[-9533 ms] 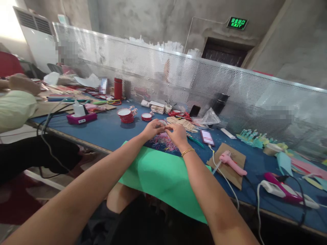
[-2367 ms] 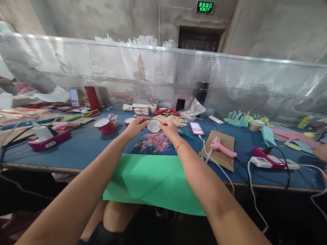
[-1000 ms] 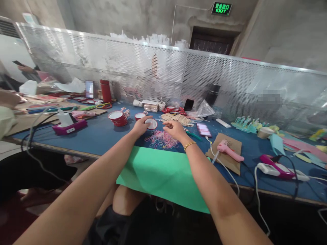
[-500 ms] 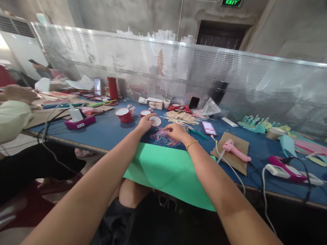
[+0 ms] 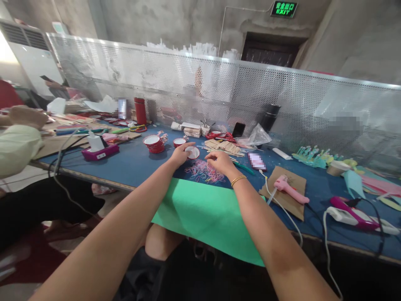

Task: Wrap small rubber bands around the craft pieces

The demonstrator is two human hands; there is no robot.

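Note:
My left hand (image 5: 181,154) grips a small round disc (image 5: 193,153) with a white face and a red rim, tilted toward me. My right hand (image 5: 219,161) is closed in a pinch just above a loose heap of thin coloured elastic bands (image 5: 205,171); whatever its fingertips hold is too small to make out. Behind my left hand sits another red-rimmed round piece (image 5: 179,142). Farther left, a stack of red-rimmed round pieces (image 5: 153,144) stands on the blue tabletop (image 5: 125,165). A green sheet (image 5: 206,217) hangs over the table's front edge beneath my forearms.
Flat wooden sticks (image 5: 223,146) lie behind my right hand. To the right are a phone (image 5: 257,161), a pink glue gun (image 5: 290,189) on cardboard (image 5: 297,211) and a purple power strip (image 5: 357,215) with cables. A co-worker's sleeve (image 5: 19,146) shows at far left.
My right hand has lifted slightly off the elastic bands and moved a little right, uncovering more of the heap. My left hand still grips the disc. The camera view has tilted slightly upward.

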